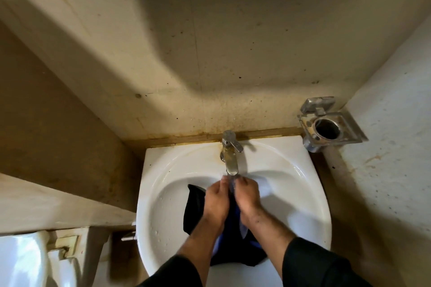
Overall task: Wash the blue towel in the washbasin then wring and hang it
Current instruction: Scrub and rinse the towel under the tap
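Note:
The blue towel, dark and wet, lies bunched in the white washbasin and spreads under both of my hands towards the front rim. My left hand and my right hand sit side by side in the middle of the bowl, each gripping a fold of the towel. Their fingertips meet right under the spout of the metal tap, where a thin stream of water falls onto the cloth between them. Much of the towel is hidden beneath my hands and forearms.
A metal wall holder with a round ring juts out at the right of the basin. A toilet cistern stands at the lower left. Stained walls close in behind and on both sides of the basin.

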